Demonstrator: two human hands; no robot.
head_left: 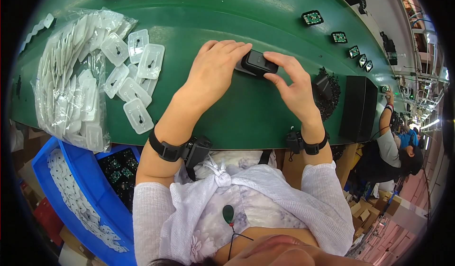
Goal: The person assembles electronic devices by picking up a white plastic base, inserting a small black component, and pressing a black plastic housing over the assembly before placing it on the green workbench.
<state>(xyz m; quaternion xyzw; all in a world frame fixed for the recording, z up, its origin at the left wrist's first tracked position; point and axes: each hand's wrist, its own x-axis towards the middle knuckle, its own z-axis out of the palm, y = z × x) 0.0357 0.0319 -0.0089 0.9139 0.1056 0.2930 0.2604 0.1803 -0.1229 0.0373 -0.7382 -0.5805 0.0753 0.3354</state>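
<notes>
Between my two hands, above the green table (213, 128), is a small black plastic housing (260, 62) with rounded corners. My left hand (215, 67) is closed on its left end, fingertips on the far edge. A sliver of pale plastic shows under that end; I cannot make out what it is. My right hand (294, 76) pinches the right end between thumb and fingers. To the left lie several translucent white covers (152, 61), most with a small black piece in the middle. Beside my right wrist is a pile of small black pieces (331, 102), with a larger black part on it.
A clear plastic bag (71, 86) holds many white covers at the left. Black housings with green boards (312, 18) are spread along the far right, near a black box (359, 108). Below the left edge are blue bins (90, 190). A co-worker (391, 147) sits at the right.
</notes>
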